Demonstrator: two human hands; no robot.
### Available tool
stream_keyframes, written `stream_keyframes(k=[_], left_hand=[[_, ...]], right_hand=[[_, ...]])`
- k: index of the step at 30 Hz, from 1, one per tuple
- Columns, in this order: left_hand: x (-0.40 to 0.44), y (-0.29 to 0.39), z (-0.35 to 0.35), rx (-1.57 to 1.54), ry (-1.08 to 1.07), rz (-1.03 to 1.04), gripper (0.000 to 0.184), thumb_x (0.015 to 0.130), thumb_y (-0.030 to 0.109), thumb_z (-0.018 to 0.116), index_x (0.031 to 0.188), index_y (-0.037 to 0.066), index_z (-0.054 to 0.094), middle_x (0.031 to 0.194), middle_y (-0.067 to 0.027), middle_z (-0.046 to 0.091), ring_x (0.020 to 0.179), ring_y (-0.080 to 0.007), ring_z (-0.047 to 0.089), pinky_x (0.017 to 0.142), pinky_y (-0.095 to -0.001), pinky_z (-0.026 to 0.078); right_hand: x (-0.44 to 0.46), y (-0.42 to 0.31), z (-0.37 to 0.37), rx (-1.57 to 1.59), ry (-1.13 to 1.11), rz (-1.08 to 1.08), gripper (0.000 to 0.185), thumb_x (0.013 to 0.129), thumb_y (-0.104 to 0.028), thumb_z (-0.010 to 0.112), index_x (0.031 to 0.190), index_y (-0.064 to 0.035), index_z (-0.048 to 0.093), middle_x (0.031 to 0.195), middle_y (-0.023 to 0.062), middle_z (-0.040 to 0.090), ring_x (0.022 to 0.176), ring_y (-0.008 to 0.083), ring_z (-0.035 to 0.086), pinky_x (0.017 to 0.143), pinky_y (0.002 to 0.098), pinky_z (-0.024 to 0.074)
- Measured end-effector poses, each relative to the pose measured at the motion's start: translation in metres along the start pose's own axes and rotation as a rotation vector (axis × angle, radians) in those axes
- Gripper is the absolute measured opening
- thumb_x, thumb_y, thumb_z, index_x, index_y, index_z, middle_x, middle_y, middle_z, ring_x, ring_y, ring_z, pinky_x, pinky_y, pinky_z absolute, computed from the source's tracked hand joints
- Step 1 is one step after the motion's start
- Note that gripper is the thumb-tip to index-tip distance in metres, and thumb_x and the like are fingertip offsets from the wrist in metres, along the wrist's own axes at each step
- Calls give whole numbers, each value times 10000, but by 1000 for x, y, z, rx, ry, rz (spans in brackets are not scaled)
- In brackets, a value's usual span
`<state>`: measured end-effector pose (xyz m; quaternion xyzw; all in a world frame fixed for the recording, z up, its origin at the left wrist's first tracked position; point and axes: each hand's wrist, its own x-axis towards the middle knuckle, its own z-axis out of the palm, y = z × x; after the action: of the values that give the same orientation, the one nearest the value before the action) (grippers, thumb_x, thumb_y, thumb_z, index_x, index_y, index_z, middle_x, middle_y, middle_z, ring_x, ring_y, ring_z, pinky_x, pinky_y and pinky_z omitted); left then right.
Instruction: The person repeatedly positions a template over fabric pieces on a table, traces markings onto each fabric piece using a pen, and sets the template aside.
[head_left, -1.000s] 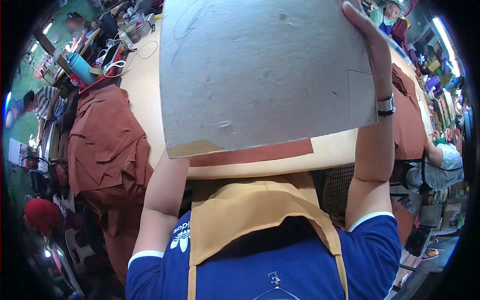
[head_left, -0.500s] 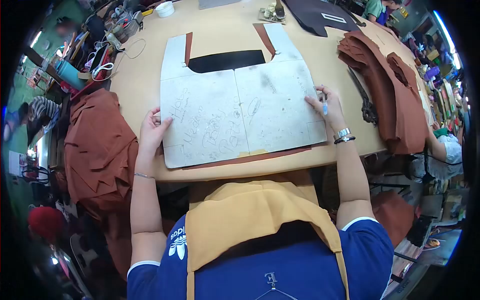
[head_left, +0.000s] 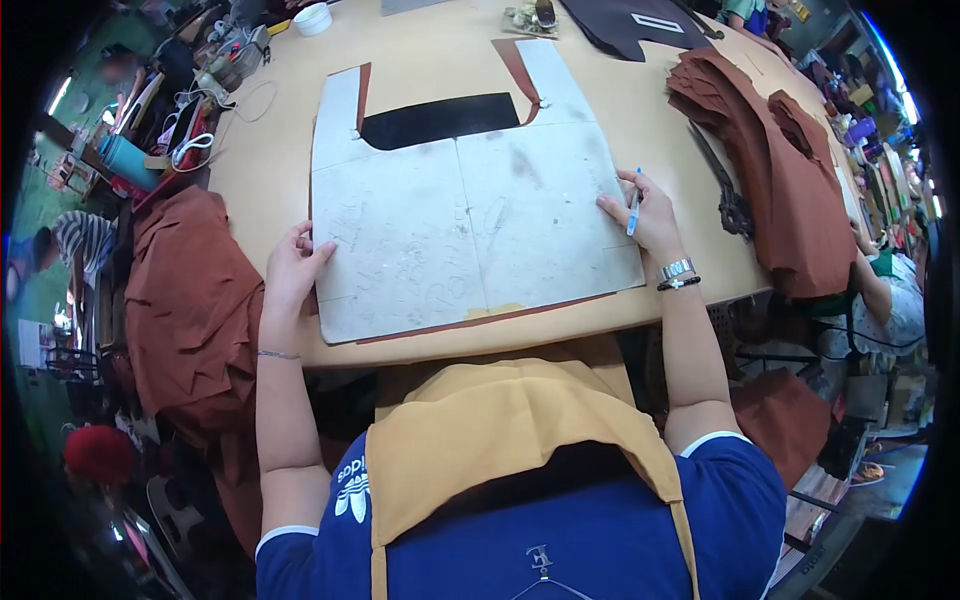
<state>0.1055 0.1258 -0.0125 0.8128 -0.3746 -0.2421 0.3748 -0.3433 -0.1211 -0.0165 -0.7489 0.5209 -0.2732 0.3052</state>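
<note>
While the left hand [head_left: 295, 268] rests its thumb on the left edge of a broad, pale grey-white board template [head_left: 470, 225], its other fingers curl beside that edge, and whether they pinch it from below cannot be told. The right hand [head_left: 655, 222] is closed around a slim blue-and-clear pen [head_left: 632, 218], with its thumb reaching to the template's right edge; how firmly it presses there is unclear. The template lies flat near the front edge of a pale tan counter [head_left: 620, 120], between the two hands, with two upright strips at its far side framing a wide notch. Reddish-brown sheet material [head_left: 513, 68] shows from under it along the inner sides of the strips and the near edge, and a flat black piece [head_left: 440, 120] fills the near part of the notch. To the right lie dark metal shears [head_left: 735, 212], just beside a long folded stack of reddish-brown material [head_left: 775, 200]. A dark brown flat piece with a pale rectangular outline [head_left: 610, 25] lies at the far right, and a round white tub [head_left: 313, 19] stands at the far left. Beside the counter's left end hangs a layered reddish-brown heap [head_left: 190, 300], near a turquoise cylindrical bottle [head_left: 124, 160].
</note>
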Motion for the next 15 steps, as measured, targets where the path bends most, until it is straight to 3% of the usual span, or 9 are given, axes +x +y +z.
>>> stream_keyframes(k=[8, 15], left_hand=[[7, -4, -2, 85, -22, 14, 609, 795, 187, 771, 1296, -55, 523, 788, -13, 583, 700, -99, 563, 629, -251, 477], [6, 9, -4, 191, -31, -8, 601, 796, 194, 774, 1291, -43, 529, 783, -13, 579, 698, -103, 559, 631, -249, 473]], right_hand=[[3, -3, 1, -72, 17, -4, 618, 703, -392, 845, 1186, -62, 645, 715, 33, 586, 635, 140, 561, 626, 287, 478], [8, -11, -2, -124, -34, 30, 540, 716, -366, 837, 1139, -76, 666, 726, 53, 608, 649, 164, 582, 639, 303, 488]])
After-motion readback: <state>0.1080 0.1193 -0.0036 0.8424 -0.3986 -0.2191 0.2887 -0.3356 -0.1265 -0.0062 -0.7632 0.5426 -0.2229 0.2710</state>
